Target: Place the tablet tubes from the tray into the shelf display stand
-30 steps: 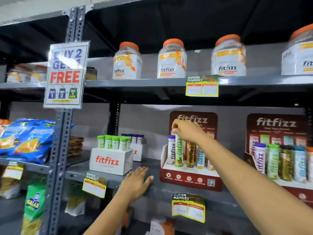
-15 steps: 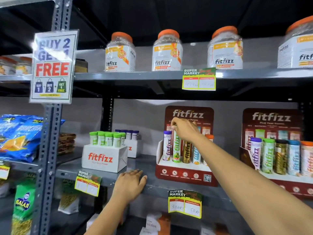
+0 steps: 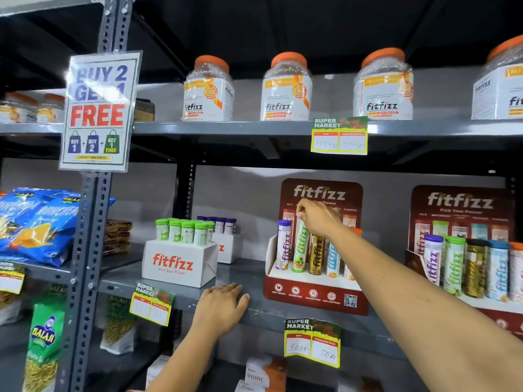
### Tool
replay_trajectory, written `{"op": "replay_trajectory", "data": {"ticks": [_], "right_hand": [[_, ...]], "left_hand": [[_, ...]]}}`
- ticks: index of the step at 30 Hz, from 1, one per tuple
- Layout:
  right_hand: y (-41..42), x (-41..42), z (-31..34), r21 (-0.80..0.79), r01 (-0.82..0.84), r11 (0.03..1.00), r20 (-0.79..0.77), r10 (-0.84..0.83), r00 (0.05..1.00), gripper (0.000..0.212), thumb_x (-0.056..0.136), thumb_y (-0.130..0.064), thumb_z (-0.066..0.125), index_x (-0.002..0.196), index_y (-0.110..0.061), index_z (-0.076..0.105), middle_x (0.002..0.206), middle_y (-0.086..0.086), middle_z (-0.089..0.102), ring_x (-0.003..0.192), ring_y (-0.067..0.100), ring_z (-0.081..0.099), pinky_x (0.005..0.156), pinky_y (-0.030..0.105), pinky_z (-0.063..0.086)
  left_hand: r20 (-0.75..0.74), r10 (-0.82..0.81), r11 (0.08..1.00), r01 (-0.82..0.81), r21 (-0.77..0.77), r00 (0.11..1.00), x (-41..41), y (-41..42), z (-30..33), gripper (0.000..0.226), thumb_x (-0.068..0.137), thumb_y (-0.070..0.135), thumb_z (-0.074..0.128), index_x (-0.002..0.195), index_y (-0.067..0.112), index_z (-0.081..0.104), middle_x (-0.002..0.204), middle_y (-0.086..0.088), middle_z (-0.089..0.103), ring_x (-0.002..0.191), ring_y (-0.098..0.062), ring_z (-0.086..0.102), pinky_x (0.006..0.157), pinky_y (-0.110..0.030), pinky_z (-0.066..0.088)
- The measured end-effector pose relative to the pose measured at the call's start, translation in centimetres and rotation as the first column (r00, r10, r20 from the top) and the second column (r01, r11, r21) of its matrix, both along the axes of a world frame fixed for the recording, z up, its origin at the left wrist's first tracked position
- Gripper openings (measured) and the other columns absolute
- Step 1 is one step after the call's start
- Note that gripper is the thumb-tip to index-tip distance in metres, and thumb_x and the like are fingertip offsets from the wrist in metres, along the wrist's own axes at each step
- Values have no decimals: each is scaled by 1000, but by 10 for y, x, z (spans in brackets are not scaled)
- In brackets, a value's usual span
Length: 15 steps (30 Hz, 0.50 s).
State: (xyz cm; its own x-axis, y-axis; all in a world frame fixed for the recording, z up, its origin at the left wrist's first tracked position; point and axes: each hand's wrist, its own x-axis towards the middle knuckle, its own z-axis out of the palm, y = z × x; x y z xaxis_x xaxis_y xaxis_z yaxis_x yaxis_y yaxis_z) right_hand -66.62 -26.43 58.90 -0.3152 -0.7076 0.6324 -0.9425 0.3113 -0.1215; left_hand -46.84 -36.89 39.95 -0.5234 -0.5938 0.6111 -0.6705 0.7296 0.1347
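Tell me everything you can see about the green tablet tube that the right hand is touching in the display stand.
The green tablet tube is a slim cylinder with a pale green label, "fitfizz" printed lengthwise in white, and fruit artwork near its base. It stands almost upright in the red display stand, second from the left, between a purple-capped white tube and a gold tube. The right hand grips its top, hiding the cap.

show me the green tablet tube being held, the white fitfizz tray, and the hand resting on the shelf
green tablet tube [image 3: 300,246]: head view, on its label, mid-body.
white fitfizz tray [image 3: 177,263]: head view, on its front face by the red logo.
left hand [image 3: 222,305]: head view, on the back of the hand.
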Motion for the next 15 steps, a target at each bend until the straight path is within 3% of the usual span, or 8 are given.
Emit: {"op": "replay_trajectory", "data": {"ticks": [5, 8, 12, 15], "right_hand": [[-3, 6, -2, 152, 3, 988, 16, -5, 1000, 18, 98, -33, 50, 114, -27, 55, 120, -3, 65, 120, 24, 53, 110, 54, 18], [-3, 6, -5, 145, -7, 989, 38, 1, 999, 19, 97, -34, 52, 115, -27, 53, 120, -3, 65, 121, 23, 52, 112, 55, 14], [6, 2, -4, 157, -10, 988, 37, 4, 999, 30, 96, -41, 50, 122, -26, 47, 119, -1, 65, 117, 24, 54, 108, 53, 20], [27, -5, 0, 50, -17, 999, 36, 15, 999, 38, 97, -40, 47, 130, -22, 43, 128, 5, 59, 120, 27, 53, 105, 49, 32]], "left_hand": [[16, 5, 1000, -6, 10, 1000, -2, 0, -1, 92, 68, 59, -7, 132, 25, 49, 143, 3, 47, 130, -13, 40, 104, -32, 28], [36, 6, 1000, -6, 7, 999, 0, 1, -1, 91, 68, 59, -6, 133, 25, 49, 143, 3, 46, 130, -12, 40, 105, -32, 28], [103, -6, 997, -1, 72, 995, -2, 3, 5, 79, 80, 62, 5, 137, 25, 44, 146, 2, 42, 133, -13, 37, 107, -33, 26], [58, -3, 989, -6, 147, 998, -4, 7, 16, 67, 93, 58, 19, 146, 20, 24, 153, -2, 30, 138, -18, 28, 111, -38, 22]]}}
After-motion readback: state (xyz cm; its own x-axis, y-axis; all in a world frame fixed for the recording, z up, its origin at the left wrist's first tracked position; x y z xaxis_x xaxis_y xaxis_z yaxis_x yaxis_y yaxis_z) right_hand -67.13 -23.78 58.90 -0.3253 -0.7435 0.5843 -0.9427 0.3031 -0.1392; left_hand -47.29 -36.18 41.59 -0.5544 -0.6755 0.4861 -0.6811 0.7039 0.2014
